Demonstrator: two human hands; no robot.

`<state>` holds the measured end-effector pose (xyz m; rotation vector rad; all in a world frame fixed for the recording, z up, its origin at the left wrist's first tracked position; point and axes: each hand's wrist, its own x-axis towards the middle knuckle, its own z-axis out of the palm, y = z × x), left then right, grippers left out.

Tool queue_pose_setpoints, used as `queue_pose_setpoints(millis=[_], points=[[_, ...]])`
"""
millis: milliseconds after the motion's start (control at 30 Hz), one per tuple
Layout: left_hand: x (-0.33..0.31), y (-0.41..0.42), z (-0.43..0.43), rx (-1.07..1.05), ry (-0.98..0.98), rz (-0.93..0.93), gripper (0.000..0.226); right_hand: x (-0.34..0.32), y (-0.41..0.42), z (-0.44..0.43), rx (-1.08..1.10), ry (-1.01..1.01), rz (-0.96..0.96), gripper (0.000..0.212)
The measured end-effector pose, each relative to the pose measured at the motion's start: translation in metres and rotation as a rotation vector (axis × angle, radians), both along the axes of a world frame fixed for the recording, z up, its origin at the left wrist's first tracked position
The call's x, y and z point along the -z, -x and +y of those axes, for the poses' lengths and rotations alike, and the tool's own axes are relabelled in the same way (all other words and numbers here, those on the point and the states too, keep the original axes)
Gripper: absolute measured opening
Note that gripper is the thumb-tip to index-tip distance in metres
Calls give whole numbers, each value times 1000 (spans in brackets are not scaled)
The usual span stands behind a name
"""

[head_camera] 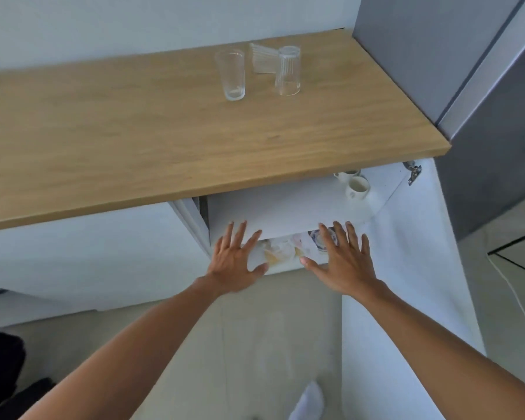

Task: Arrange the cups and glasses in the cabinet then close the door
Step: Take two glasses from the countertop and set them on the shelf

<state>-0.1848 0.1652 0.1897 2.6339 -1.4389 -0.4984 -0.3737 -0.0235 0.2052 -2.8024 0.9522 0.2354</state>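
You are reaching both flat, empty hands, left hand (235, 262) and right hand (344, 259), toward the cabinet (285, 204); go slowly near the cups (357, 187).

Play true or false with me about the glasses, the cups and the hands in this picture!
1. Both hands are empty. True: the left hand and right hand are spread open, no grip on anything.
2. All the glasses stand upright. False: one glass stands upright, the ribbed glass is upside down, and a third glass lies on its side.
3. The cabinet door is shut. False: the door is open.
4. White cups sit on the cabinet's upper shelf. True.
5. The glasses are inside the cabinet. False: they are on the wooden counter.
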Motion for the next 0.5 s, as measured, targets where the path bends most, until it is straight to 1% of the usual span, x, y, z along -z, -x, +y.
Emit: queue_pose_setpoints(millis=[133,233,400,500], points=[[-68,19,22,34,44,-12,82,-61,21,16,-5,-9,-22,93],[-107,22,26,27,87,-57,84,-95,27,16,-26,-11,-42,92],[-154,9,16,-23,145,-91,90,-144,17,-4,-54,18,-94,93],[-172,-6,3,-88,194,-53,92,-165,0,-21,-72,47,-118,91]])
